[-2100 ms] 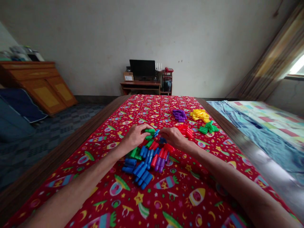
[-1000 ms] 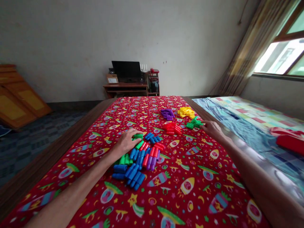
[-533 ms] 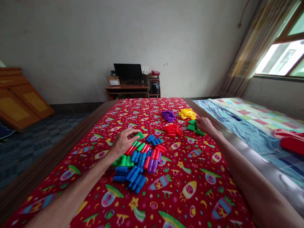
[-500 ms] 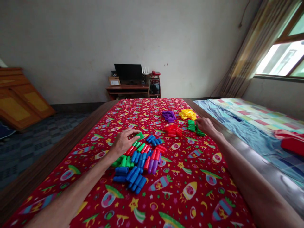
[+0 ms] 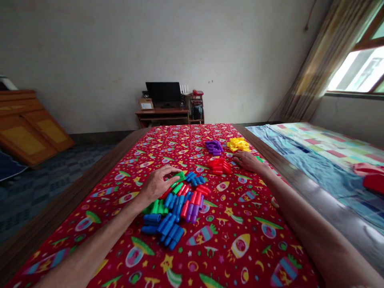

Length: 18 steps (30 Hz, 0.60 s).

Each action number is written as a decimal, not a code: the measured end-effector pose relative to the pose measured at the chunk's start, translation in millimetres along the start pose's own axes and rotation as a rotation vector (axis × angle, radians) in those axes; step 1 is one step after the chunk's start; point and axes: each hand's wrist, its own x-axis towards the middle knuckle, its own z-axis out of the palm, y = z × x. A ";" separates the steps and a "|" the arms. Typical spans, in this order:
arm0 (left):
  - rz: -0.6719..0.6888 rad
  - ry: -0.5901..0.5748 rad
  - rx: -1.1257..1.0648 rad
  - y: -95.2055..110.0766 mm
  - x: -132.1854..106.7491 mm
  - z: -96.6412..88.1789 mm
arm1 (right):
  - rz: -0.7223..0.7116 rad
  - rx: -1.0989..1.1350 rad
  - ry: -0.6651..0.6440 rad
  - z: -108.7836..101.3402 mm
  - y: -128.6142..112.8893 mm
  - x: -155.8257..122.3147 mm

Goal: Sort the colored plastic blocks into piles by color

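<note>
Over the near heap of mixed plastic toy blocks, my left hand grips a green block between thumb and fingers. Beneath it lie blue blocks, red blocks, purple blocks and green blocks, in short joined rows. My right hand is low over the cloth, fingers stretched to the left and holding nothing that I can see. It hides most of the green pile; a bit of green shows behind it. The red pile lies just left of its fingertips.
Farther back on the patterned red cloth are a purple pile and a yellow pile. A bed stands along the right side of the table. Beyond the far end is a desk with a monitor.
My right hand has moved left from beside the green pile to in front of it, its fingers straighter. The left hand has shifted slightly right, with the green block still in its grip.
</note>
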 end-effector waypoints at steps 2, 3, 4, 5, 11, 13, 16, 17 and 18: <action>0.018 -0.014 0.006 0.6 -0.1 0.5 | -0.014 -0.013 -0.028 0.1 0.6 -1.3; 0.025 -0.018 0.011 0.4 -0.2 0.8 | 0.001 -0.015 -0.032 -1.5 1.9 -3.5; 0.031 -0.020 0.016 0.1 -0.3 1.0 | 0.019 -0.011 -0.034 -4.2 3.5 -6.4; 0.036 -0.024 0.019 -0.3 -0.4 1.1 | 0.027 0.004 -0.032 -7.6 5.1 -9.5; -0.025 -0.027 -0.058 3.1 0.6 1.1 | -0.003 0.222 0.267 -34.4 -6.4 -18.3; -0.108 -0.010 -0.176 8.4 1.1 3.3 | -0.041 0.324 0.343 -42.1 -28.5 -18.7; -0.226 0.027 -0.358 22.2 -0.7 10.2 | -0.248 0.564 0.302 -46.1 -79.3 -25.9; -0.239 0.027 -0.392 28.3 -2.2 12.9 | -0.341 0.638 0.239 -44.8 -97.4 -30.1; -0.237 0.020 -0.411 34.9 -4.0 15.5 | -0.428 0.685 0.174 -42.3 -114.1 -34.5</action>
